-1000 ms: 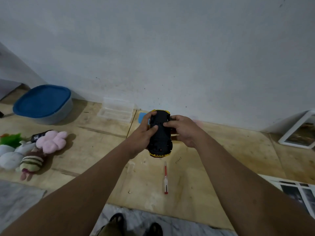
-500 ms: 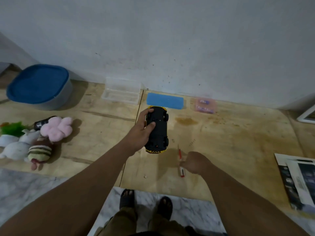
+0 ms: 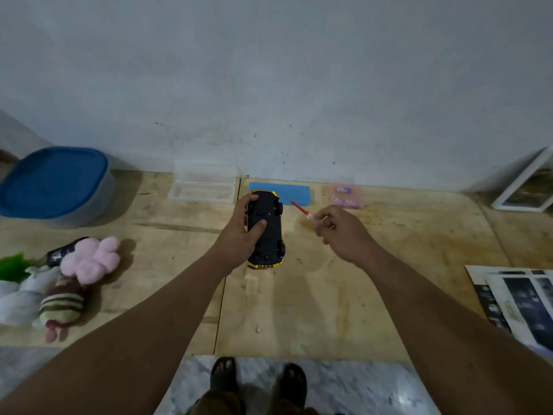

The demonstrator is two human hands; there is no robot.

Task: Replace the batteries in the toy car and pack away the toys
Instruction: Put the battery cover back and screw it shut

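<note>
One toy car (image 3: 267, 232) is showing at the centre of the frame, flipped so its black underside is facing the camera, yellow trim peeking out at both ends. The left hand (image 3: 244, 232) is gripping it, fingers curling round its left side and thumb pressing on the chassis. One small red-handled screwdriver (image 3: 302, 209) is sitting pinched in the fingertips of the right hand (image 3: 341, 232), its thin tip pointing up-left toward the car but staying clear of it. The two hands are working apart, a gap lying between them.

At the lower left, a heap of plush toys (image 3: 59, 283) is lying on the plywood floor (image 3: 314, 301); the exact count is unclear, though a pink one, a striped one, a white one and a green one are showing. One blue-lidded tub (image 3: 54, 184) is sitting at the left. Along the wall, one clear plastic case (image 3: 203, 187), one blue pad (image 3: 294, 191) and one pinkish packet (image 3: 345, 196) are lying in a row. Printed papers (image 3: 520, 301) are lying at the right edge.
</note>
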